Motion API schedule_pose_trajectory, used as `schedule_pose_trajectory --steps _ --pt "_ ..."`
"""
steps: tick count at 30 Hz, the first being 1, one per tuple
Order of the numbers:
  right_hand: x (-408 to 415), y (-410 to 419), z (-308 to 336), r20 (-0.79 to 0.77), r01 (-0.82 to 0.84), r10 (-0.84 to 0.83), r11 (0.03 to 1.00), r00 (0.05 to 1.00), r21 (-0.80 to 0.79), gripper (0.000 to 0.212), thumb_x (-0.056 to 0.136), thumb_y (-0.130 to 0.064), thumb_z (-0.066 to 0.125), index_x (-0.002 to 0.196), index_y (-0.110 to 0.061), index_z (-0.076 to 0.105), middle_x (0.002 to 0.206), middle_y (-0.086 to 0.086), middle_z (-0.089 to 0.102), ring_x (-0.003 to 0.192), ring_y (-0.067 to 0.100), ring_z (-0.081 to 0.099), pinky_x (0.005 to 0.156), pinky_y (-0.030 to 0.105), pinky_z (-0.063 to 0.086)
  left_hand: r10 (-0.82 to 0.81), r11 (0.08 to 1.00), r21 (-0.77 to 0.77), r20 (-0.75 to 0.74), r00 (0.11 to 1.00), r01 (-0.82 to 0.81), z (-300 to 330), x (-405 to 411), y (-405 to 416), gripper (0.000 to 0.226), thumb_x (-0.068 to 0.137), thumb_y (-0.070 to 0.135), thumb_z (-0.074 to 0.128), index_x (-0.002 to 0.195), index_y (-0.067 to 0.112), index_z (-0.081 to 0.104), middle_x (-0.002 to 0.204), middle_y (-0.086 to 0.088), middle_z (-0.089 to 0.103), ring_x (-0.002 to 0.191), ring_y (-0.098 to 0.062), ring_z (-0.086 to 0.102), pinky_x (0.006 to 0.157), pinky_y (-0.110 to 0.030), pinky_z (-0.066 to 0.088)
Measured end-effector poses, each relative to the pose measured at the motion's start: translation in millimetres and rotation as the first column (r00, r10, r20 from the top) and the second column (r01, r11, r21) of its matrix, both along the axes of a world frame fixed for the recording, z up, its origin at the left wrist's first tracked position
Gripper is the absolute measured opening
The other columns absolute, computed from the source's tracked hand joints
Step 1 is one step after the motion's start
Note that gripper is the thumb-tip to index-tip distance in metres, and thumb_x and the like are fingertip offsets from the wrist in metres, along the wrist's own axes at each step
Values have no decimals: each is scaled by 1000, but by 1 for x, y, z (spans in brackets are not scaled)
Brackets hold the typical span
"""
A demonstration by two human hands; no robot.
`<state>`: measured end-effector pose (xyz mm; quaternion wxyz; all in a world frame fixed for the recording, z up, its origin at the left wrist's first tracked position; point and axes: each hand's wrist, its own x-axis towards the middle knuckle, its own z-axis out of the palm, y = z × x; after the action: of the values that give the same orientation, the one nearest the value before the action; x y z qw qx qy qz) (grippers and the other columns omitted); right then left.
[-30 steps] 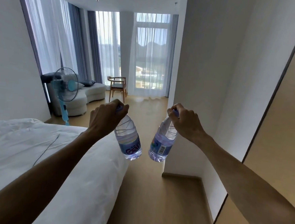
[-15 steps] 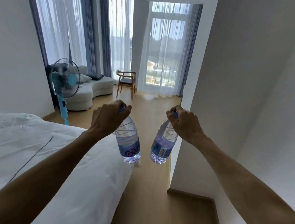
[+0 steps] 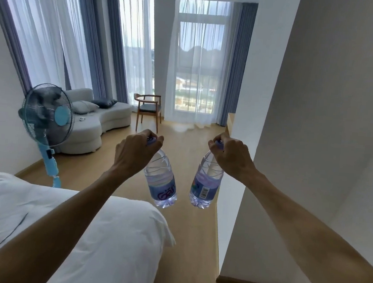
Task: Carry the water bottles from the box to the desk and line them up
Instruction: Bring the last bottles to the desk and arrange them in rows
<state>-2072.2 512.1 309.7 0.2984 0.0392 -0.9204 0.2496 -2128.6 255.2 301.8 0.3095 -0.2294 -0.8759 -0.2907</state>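
Head: hands grip bottles between bed edge, wall corner.

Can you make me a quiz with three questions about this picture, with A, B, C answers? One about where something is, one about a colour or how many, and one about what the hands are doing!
1. Where does the fan stand?
A. on the bed
B. on the floor in front of the sofa
C. on the chair

2. How many water bottles are being carried?
A. one
B. two
C. four

3. How are the bottles held?
A. by their caps, hanging down
B. flat on open palms
C. tucked under the arms

Answers:
1 B: the fan stands on the floor before the sofa.
2 B: a left bottle and a right bottle.
3 A: the left hand and right hand grip the caps from above.
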Motion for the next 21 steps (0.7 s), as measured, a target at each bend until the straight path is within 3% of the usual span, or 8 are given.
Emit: schedule_pose_trajectory --steps 4,8,15,21 --pt "-80 22 -10 -10 5 -5 1000 1000 -10 28 99 -34 53 102 -8 62 94 9 71 78 25 66 70 29 52 19 1000 -13 7 1000 -18 -7 -74 20 24 95 43 53 82 22 54 59 13 49 50 0 47 45 -18 31" --pt "-168 45 -12 -25 -38 38 999 999 -6 27 99 -33 52 105 -8 62 97 9 71 80 27 67 72 33 56 58 998 -26 42 997 -57 -8 -152 44 26 96 43 50 83 21 54 62 7 54 53 -5 51 48 -21 37" --pt "-314 78 -10 -12 -91 90 995 996 -38 26 99 -30 53 106 -6 61 94 9 69 75 25 63 63 25 43 189 982 -24 60 980 -188 8 -277 85 27 96 44 49 86 20 57 67 4 57 59 -13 52 51 -22 31" --pt "-425 98 -18 13 -104 104 994 994 -34 28 100 -30 51 107 -5 61 94 11 69 72 24 61 64 30 47 269 963 -8 84 960 -269 -2 -379 101 33 95 46 48 84 18 61 70 0 63 66 -18 55 60 -28 31"
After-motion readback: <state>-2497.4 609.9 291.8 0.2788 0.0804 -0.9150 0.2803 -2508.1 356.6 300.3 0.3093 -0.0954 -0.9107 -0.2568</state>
